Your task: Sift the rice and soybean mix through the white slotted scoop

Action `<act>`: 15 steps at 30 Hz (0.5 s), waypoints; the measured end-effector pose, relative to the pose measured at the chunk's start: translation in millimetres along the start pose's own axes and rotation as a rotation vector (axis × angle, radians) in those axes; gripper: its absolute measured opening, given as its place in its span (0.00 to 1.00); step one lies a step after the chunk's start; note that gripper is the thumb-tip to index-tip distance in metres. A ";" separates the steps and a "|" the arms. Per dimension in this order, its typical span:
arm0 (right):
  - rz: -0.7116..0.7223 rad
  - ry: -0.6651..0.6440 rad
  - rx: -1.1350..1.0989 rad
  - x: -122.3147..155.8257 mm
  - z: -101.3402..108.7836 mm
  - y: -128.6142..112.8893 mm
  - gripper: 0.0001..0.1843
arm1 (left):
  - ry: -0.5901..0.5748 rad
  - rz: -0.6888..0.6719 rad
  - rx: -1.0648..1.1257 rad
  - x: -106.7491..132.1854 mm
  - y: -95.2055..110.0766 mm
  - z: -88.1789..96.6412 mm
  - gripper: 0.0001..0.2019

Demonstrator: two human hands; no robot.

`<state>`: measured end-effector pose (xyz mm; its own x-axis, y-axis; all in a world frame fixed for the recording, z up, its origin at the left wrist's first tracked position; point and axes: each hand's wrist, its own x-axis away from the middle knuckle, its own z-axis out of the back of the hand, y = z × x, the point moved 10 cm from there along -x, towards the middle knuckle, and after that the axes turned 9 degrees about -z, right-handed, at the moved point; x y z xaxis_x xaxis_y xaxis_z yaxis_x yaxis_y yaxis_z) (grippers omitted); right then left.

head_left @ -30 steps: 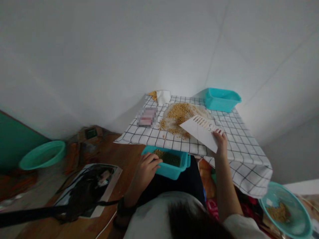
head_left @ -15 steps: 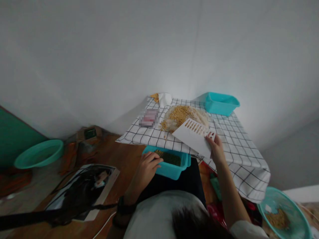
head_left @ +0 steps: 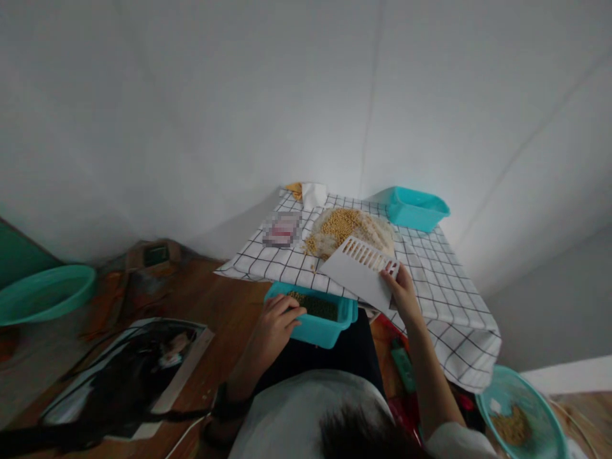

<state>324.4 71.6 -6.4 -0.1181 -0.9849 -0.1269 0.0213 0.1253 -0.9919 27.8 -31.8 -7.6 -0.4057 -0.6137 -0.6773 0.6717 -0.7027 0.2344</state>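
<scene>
My right hand [head_left: 404, 294] grips a white slotted plastic scraper [head_left: 359, 271] by its right end, holding it tilted over the near edge of a heap of yellow beans [head_left: 345, 226] on a checked cloth [head_left: 444, 287]. My left hand [head_left: 273, 326] is closed on the left rim of a turquoise tub [head_left: 316, 326] that sits below the table edge on my lap. The tub holds dark green beans and a few yellow ones.
A second turquoise tub [head_left: 415, 208] stands at the cloth's far right. A white and yellow cloth [head_left: 308, 192] lies at the back. A teal basin [head_left: 43, 296] sits at far left, a teal bowl [head_left: 519, 417] with beans at lower right. A dark bag [head_left: 124, 382] lies on the wooden floor.
My right hand has drawn the scraper leftward and nearer, toward the table's front edge above the tub. The left hand stays on the tub. The view has shifted slightly.
</scene>
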 end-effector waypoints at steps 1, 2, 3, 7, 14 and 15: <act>-0.003 0.000 0.008 -0.2 0.0 0.6 0.18 | 0.002 -0.001 0.005 0.4 -0.5 0.5 0.11; -0.007 0.000 0.016 -0.4 -0.2 1.4 0.18 | 0.004 0.000 0.009 0.8 -1.0 1.1 0.11; -0.009 0.005 0.023 -0.8 -0.1 2.2 0.18 | 0.005 0.001 0.013 1.2 -1.6 1.9 0.10; -0.004 0.084 0.015 -2.4 6.6 5.4 0.17 | 0.013 0.014 0.014 2.7 -3.7 4.7 0.10; -0.035 0.131 -0.027 0.8 10.3 10.1 0.17 | 0.018 0.041 0.005 3.8 -4.2 5.8 0.10; -0.037 0.129 -0.025 1.4 8.9 9.3 0.16 | 0.015 0.047 0.008 4.0 -4.4 5.6 0.10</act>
<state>333.3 70.3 -15.8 -0.2447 -0.9656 -0.0882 -0.0101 0.0935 -0.9956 19.8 -33.2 -7.5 -0.3647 -0.6409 -0.6755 0.6850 -0.6760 0.2716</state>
